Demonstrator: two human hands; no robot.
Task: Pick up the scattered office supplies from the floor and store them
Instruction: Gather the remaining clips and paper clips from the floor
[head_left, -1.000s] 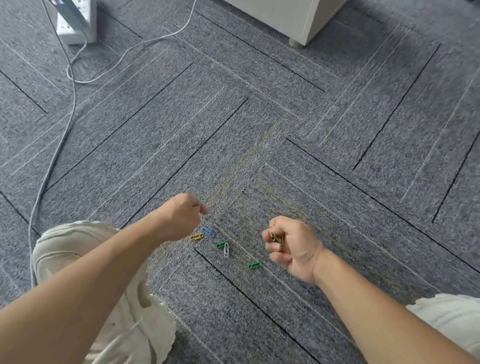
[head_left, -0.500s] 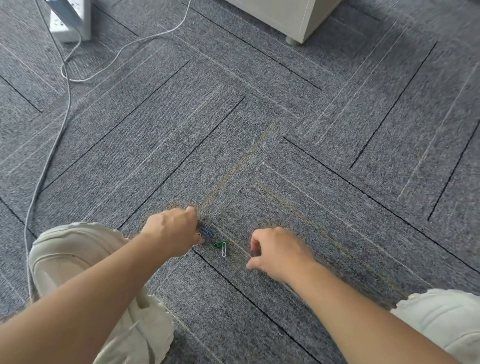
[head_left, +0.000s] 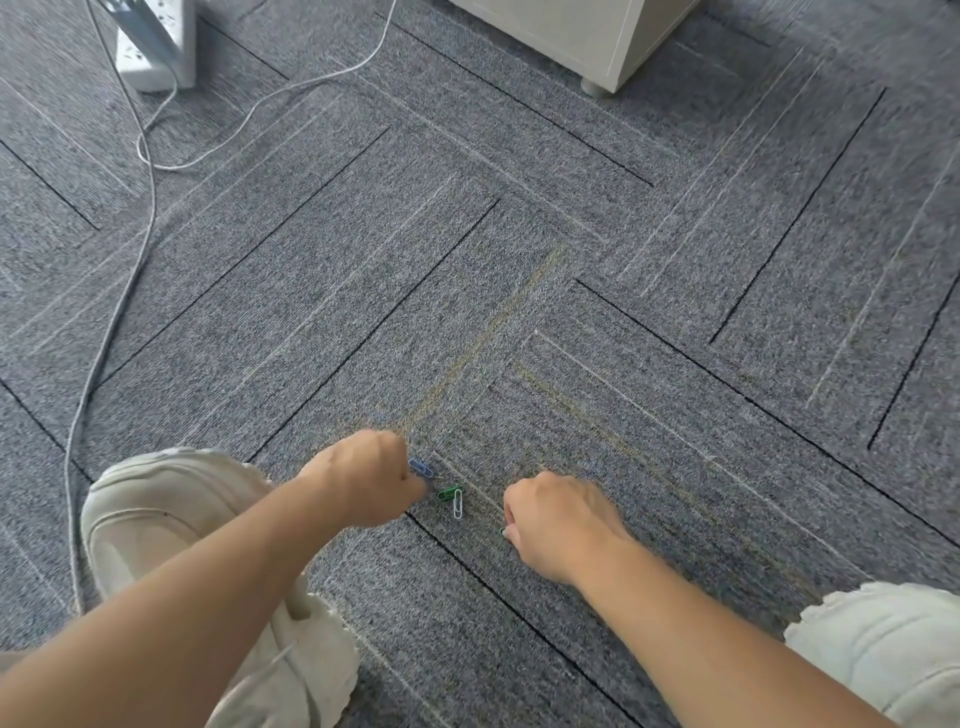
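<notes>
Far left: thin round grey cable (head_left: 108, 332) snakes over the grey loop-pile carpet floor (head_left: 675, 291), woven tiles w/ dark seams & pale stripes. Top left: boxy white plastic power strip (head_left: 156, 57), smooth-sided. Lower left: chunky beige shoe (head_left: 156, 519), matte, rounded toe.

Left hand (head_left: 363, 480) is knuckles up, fingers curled under & down to the carpet. Fingertips are hidden, so can't tell if it grips anything. Blue wire paper clip (head_left: 422, 467) lies flat, touching its finger side.

Just right of that: green wire paper clip (head_left: 449, 492) & white wire paper clip (head_left: 457, 505), ends meeting, both flat on the floor btwn the hands.

Right hand (head_left: 558, 519) is curled too, thumb & fingertips pinched on a green clip sliver (head_left: 503, 531) at carpet level, mostly covered. Hands apart.

Top centre-right: smooth cream cabinet corner (head_left: 582, 36) on a short round foot. Bottom right: beige fabric-like shape (head_left: 883, 649), cut off by the edge.
</notes>
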